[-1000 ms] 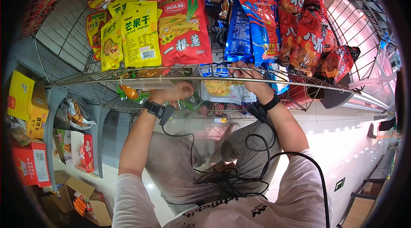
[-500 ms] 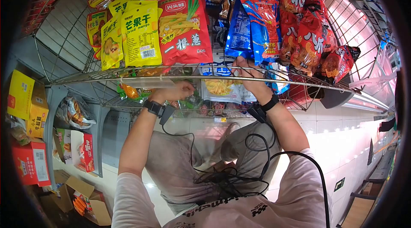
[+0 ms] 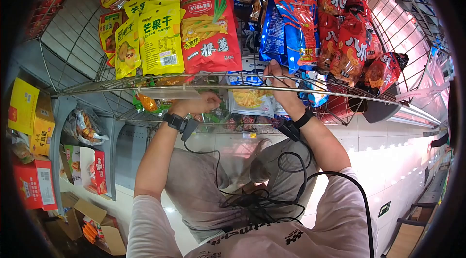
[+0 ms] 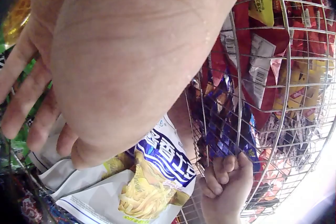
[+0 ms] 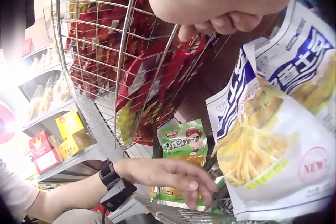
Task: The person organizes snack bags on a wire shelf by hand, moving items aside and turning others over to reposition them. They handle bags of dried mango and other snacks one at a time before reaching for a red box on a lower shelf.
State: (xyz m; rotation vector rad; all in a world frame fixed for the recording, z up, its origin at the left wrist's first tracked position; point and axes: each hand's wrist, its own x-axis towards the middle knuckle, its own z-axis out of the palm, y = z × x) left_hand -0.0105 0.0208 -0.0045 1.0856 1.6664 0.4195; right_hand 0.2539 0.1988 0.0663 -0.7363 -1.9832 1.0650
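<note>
My right hand [image 3: 283,82] is at the front wires of the upper wire basket [image 3: 204,89], just below the blue snack bags [image 3: 273,40]. In the left wrist view, the right hand [image 4: 228,184] has its fingers curled at the wires, gripping them. Lower down, my left hand [image 3: 196,105] reaches over the lower rack with loose, fairly straight fingers. From the right wrist view, the left hand [image 5: 173,176] overlaps a green snack packet [image 5: 184,142] and holds nothing visible. White-and-blue potato snack bags [image 5: 262,145] stand between the hands.
Yellow dried mango bags [image 3: 160,40], red snack bags [image 3: 208,32] and more red packets [image 3: 349,40] fill the upper basket. Grey shelves with boxes [image 3: 41,185] stand at left. Black cables [image 3: 262,197] lie across the lap.
My right hand has shifted slightly, its fingers now less spread over the basket's front wires. The nearest blue bag has moved a little to the right. The left hand stays in place.
</note>
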